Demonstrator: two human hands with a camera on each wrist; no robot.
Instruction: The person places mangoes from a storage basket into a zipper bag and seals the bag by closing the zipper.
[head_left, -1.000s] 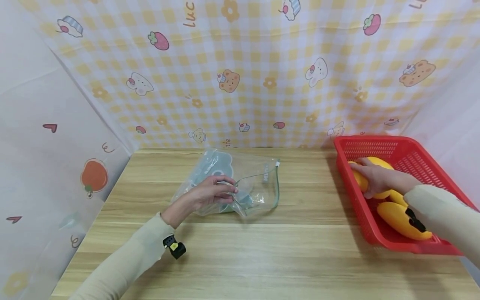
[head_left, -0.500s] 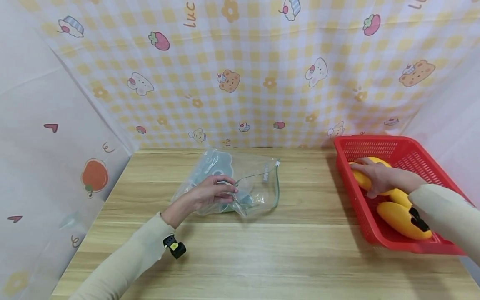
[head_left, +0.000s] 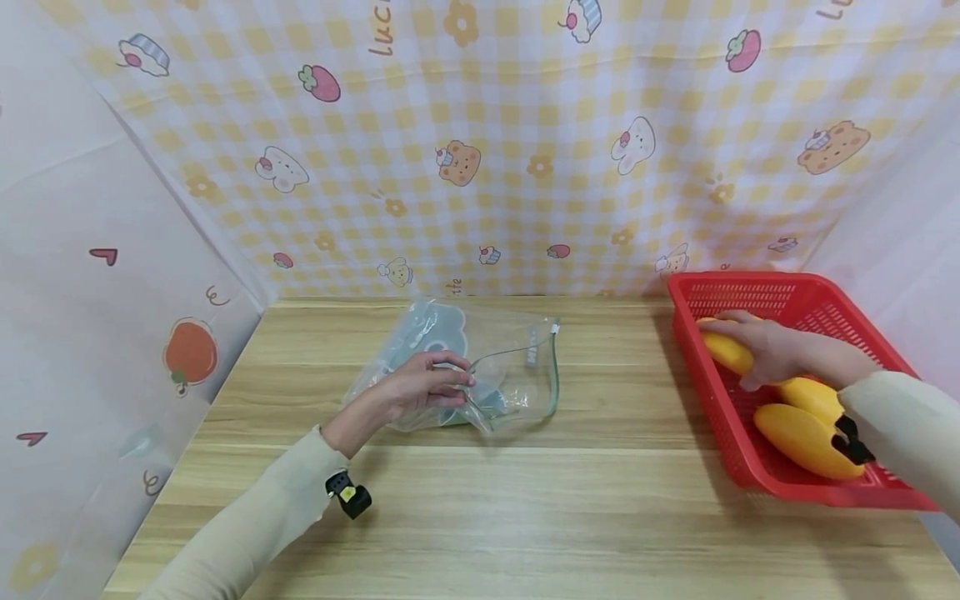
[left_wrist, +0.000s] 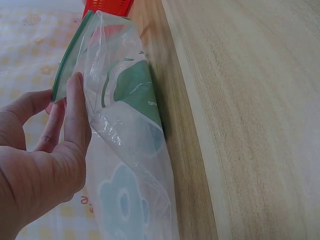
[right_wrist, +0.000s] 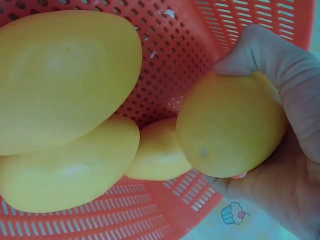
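My left hand pinches the open edge of a clear zip bag, which lies on the table with its mouth toward the right. Green zip strip and fingers meet in the left wrist view. Over in the red basket, my right hand grips a yellow mango. The right wrist view shows the thumb on one side of that mango and fingers on the other. More mangoes lie beneath and beside it, partly hidden by the arm.
The basket stands at the table's right side, close to a white side wall. A checked cloth hangs behind the wooden table. Another white cloth wall rises at the left.
My right hand has shifted slightly to the right with the mango, which now shows more beneath the fingers. The left hand and bag have stayed in place.
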